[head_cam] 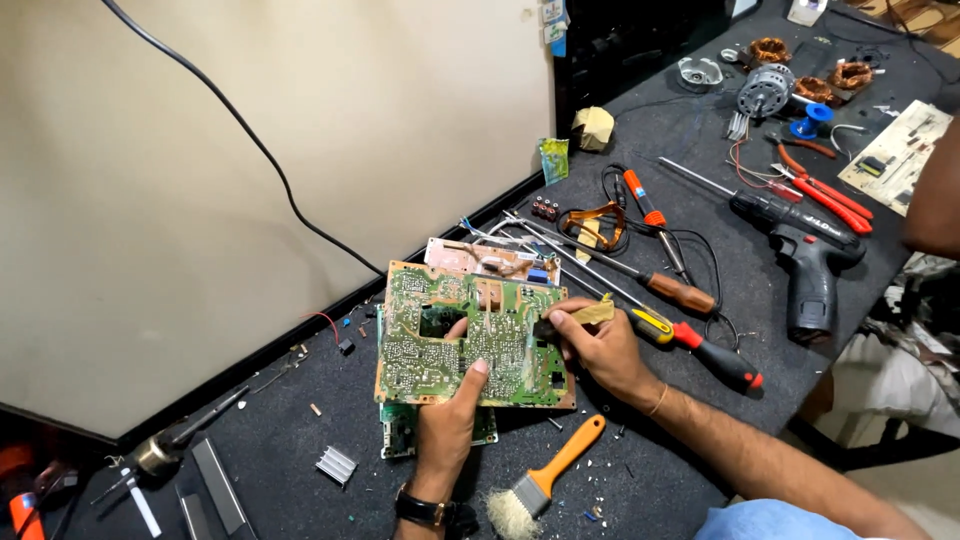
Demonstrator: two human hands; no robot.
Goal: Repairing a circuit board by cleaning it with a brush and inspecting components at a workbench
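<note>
Green circuit board (470, 345) held; right hand (600, 350) tool unclear.

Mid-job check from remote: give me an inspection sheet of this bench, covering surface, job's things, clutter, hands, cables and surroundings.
Surface: dark workbench, littered with small debris.
Job's things: green printed circuit board, solder side up, held tilted above the bench; small tan tool at its right edge.
Clutter: orange-handled brush, red-and-black screwdriver, brown-handled screwdriver, black cordless drill, red-handled pliers, small motor, finned heatsink.
Hands: left hand grips the board's lower edge; right hand pinches the tan tool.
Cables: black cable across the wall; looped black wires on the bench.
Surroundings: cream wall; another person's arm at right.
</note>
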